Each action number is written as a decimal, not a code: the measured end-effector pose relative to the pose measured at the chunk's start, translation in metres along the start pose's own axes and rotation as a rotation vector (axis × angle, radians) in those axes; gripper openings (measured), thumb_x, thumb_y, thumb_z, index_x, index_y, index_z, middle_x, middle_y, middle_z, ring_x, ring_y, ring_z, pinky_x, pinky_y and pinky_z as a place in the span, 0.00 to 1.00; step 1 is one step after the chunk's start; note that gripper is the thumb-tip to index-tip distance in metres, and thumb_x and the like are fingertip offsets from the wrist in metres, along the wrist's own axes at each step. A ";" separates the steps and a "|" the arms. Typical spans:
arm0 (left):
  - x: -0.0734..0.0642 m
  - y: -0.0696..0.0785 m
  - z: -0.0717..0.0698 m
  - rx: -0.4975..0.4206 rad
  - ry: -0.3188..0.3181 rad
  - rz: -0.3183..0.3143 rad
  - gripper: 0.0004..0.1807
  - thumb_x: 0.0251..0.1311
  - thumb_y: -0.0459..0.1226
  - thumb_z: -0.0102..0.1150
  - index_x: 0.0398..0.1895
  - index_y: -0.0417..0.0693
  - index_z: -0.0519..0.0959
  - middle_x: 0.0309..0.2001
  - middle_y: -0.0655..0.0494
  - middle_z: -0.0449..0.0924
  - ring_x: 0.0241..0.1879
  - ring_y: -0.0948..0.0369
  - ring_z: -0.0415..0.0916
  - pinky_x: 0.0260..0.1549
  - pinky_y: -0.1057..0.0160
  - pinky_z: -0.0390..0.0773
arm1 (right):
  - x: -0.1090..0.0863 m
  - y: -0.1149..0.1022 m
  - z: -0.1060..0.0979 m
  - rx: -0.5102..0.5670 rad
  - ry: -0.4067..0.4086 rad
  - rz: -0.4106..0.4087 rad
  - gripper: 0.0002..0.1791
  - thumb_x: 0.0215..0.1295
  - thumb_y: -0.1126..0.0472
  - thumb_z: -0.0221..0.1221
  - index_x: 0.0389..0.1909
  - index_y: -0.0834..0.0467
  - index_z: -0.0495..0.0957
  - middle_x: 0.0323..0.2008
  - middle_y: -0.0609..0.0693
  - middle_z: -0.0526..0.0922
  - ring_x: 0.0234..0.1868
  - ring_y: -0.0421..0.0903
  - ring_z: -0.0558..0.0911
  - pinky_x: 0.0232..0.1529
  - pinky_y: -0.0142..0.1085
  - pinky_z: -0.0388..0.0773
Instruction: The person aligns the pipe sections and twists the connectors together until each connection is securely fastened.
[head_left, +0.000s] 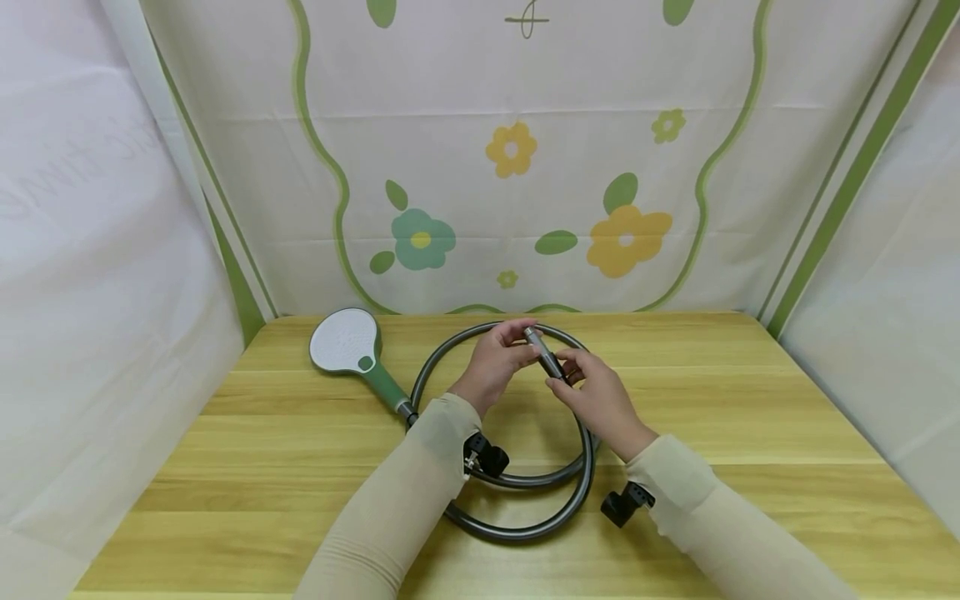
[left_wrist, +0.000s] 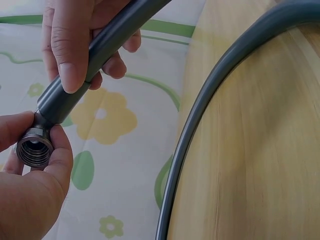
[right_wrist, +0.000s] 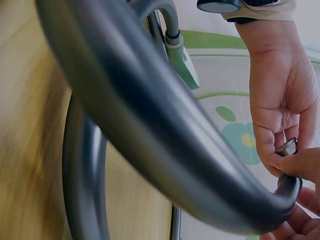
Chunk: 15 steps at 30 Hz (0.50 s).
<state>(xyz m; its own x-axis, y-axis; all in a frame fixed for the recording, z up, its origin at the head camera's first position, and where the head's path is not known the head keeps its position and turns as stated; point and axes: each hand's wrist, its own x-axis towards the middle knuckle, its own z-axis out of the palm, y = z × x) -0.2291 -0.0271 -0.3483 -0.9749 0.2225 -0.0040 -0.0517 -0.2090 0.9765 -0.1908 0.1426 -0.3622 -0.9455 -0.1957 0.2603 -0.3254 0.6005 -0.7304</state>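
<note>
The dark grey shower hose (head_left: 517, 533) lies in loops, with its end raised between both hands. My left hand (head_left: 491, 367) pinches the metal threaded nut (left_wrist: 35, 147) at that end between thumb and fingers; the nut's open mouth shows in the left wrist view. Just behind the nut, my right hand (head_left: 600, 396) grips the hose by its smooth end sleeve (left_wrist: 57, 102). A shower head (head_left: 345, 342) with a white face and green handle rests on the table to the left, joined to the hose's other end. In the right wrist view the hose hides much of the scene.
The wooden table (head_left: 712, 383) runs back to a white cloth wall (head_left: 450, 75) printed with flowers. White cloth walls also stand at the left and right. A small black camera is strapped at each wrist, over the beige sleeves.
</note>
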 end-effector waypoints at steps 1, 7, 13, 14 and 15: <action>0.000 0.000 0.000 0.000 0.000 0.000 0.23 0.62 0.24 0.57 0.61 0.43 0.73 0.57 0.46 0.74 0.50 0.55 0.76 0.54 0.58 0.77 | 0.000 0.000 0.000 0.003 0.001 -0.001 0.21 0.64 0.60 0.63 0.56 0.62 0.75 0.38 0.52 0.81 0.40 0.49 0.80 0.34 0.40 0.78; 0.000 0.000 -0.001 0.000 -0.006 0.007 0.23 0.62 0.25 0.57 0.61 0.43 0.73 0.57 0.46 0.74 0.51 0.55 0.76 0.54 0.58 0.77 | 0.001 -0.003 0.002 0.020 0.017 -0.012 0.20 0.64 0.60 0.63 0.55 0.62 0.76 0.37 0.52 0.80 0.39 0.49 0.79 0.33 0.39 0.77; 0.001 0.002 -0.002 -0.003 -0.007 0.006 0.23 0.62 0.25 0.57 0.61 0.42 0.73 0.57 0.46 0.74 0.52 0.54 0.76 0.54 0.58 0.77 | 0.003 -0.002 0.002 0.034 0.010 -0.008 0.19 0.65 0.60 0.62 0.55 0.61 0.76 0.38 0.53 0.80 0.38 0.48 0.79 0.32 0.38 0.76; 0.001 0.002 -0.002 -0.002 -0.006 0.005 0.23 0.62 0.25 0.57 0.61 0.43 0.73 0.57 0.46 0.74 0.52 0.54 0.76 0.54 0.58 0.77 | 0.003 -0.001 0.002 0.035 0.008 -0.006 0.19 0.65 0.60 0.62 0.55 0.61 0.76 0.38 0.53 0.81 0.38 0.48 0.79 0.32 0.38 0.76; 0.001 0.002 -0.003 -0.001 -0.004 0.004 0.23 0.62 0.25 0.57 0.61 0.43 0.73 0.57 0.46 0.74 0.52 0.54 0.76 0.54 0.58 0.77 | 0.003 -0.001 0.002 0.037 0.006 -0.004 0.19 0.65 0.60 0.62 0.55 0.61 0.77 0.38 0.53 0.81 0.39 0.48 0.79 0.32 0.38 0.76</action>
<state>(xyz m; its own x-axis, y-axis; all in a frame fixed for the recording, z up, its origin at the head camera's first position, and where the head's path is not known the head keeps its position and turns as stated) -0.2304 -0.0299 -0.3471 -0.9741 0.2260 0.0006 -0.0482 -0.2104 0.9764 -0.1932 0.1395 -0.3618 -0.9441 -0.1930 0.2674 -0.3297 0.5707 -0.7521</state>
